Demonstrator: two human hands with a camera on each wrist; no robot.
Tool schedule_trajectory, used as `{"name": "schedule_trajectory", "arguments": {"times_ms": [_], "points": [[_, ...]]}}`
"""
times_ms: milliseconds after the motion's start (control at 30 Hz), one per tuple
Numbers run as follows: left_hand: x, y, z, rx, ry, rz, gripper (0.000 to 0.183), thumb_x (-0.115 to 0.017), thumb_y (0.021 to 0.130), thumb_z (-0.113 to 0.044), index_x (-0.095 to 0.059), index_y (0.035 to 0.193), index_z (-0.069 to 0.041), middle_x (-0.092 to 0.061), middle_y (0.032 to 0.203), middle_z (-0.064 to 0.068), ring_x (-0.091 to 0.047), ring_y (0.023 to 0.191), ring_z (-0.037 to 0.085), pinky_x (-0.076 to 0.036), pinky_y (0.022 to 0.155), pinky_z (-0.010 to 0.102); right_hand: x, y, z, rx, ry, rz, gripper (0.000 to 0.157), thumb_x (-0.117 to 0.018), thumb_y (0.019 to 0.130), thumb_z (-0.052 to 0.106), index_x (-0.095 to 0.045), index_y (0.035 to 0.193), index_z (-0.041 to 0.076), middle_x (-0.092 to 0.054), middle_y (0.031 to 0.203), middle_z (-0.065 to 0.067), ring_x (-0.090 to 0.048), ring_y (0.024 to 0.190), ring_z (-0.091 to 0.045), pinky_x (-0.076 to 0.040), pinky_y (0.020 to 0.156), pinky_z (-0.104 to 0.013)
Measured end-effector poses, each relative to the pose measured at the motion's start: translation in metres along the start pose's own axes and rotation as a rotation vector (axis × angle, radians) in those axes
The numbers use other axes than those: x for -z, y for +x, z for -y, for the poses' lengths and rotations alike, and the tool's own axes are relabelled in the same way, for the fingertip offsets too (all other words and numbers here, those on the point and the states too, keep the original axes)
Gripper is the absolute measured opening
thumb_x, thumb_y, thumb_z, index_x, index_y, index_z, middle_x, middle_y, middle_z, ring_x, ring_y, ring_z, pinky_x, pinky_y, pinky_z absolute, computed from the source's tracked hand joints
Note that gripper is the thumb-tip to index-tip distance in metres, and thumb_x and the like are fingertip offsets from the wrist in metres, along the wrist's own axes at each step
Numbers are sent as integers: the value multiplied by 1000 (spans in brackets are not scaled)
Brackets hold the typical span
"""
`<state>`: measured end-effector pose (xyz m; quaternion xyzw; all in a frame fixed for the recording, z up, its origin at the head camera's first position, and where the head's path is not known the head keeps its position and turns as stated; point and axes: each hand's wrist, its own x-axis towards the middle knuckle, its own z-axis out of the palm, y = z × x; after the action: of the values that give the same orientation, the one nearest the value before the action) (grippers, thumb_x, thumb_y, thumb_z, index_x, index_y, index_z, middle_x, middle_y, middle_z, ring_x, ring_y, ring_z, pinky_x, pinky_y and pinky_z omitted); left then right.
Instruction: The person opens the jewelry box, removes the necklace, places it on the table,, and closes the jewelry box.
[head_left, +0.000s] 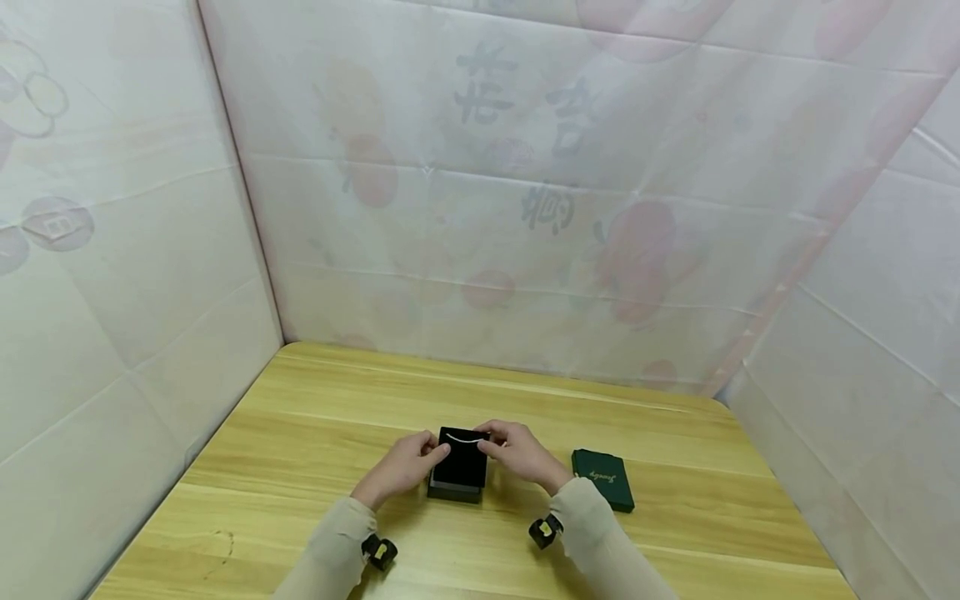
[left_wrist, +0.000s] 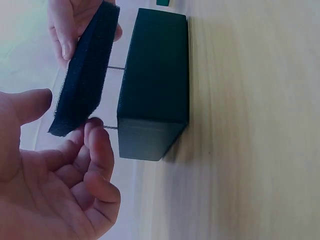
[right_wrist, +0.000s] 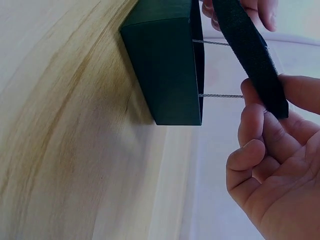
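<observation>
A black, fuzzy-faced insert pad (head_left: 461, 467) is held tilted over an open dark green jewelry box (left_wrist: 154, 70). A thin silver chain (head_left: 465, 439) crosses the upper part of the pad's face. Two strands of twisted chain (right_wrist: 220, 95) stretch between the pad's back and the box. At the pad's left edge, my left hand (head_left: 405, 465) holds it between thumb and fingers. My right hand (head_left: 522, 455) pinches the opposite edge, its thumb in front and fingers behind. The inside of the box is mostly hidden by the pad.
To the right of the right forearm, a flat green box lid (head_left: 604, 478) with gold lettering lies on the wooden table (head_left: 337, 392). Pale printed cloth walls (head_left: 420, 250) enclose the table at the back and both sides. Each wrist carries a small black camera (head_left: 379, 552).
</observation>
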<state>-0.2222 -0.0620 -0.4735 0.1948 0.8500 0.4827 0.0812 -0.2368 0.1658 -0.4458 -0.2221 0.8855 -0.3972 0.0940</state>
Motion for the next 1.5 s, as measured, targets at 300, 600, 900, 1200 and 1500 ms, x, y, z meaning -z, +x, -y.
{"name": "schedule_trajectory", "arguments": {"times_ms": [300, 600, 900, 1200, 1500], "points": [[-4, 2, 1, -23, -51, 8, 33, -43, 91, -39, -53, 83, -8, -47, 63, 0, -43, 54, 12, -37, 48, 27, 0, 0, 1, -5, -1, 4, 26, -49, 90, 33, -56, 113, 23, -59, 79, -9, -52, 73, -25, -44, 56, -31], [-3, 1, 0, -27, -83, 5, 32, -44, 92, -35, -49, 74, -9, -44, 59, -1, -41, 49, 11, -35, 45, 25, 0, 0, 1, 8, -14, -13, 26, -47, 91, 33, -57, 113, 23, -58, 89, 4, -53, 80, -24, -45, 60, -30], [-5, 2, 1, -45, -94, -4, 33, -44, 92, -34, -47, 72, -8, -42, 56, -1, -39, 47, 11, -33, 44, 25, 0, 0, 2, 49, -42, -61, 17, -51, 89, 28, -56, 104, 21, -56, 98, 7, -50, 81, -13, -44, 63, -29], [-6, 1, 0, -31, -111, 0, 32, -44, 92, -34, -46, 73, -9, -40, 56, -2, -36, 46, 11, -32, 44, 25, 0, 0, 2, 95, -57, -102, 11, -57, 86, 26, -59, 95, 20, -56, 87, 8, -50, 75, -13, -44, 58, -28], [-7, 2, -1, -31, -112, -5, 30, -44, 92, -33, -46, 74, -8, -39, 59, -1, -36, 49, 12, -33, 46, 25, 2, 1, -1, 82, -90, -147, 5, -60, 84, 28, -65, 84, 27, -58, 81, 13, -48, 66, -12, -43, 51, -26]]}}
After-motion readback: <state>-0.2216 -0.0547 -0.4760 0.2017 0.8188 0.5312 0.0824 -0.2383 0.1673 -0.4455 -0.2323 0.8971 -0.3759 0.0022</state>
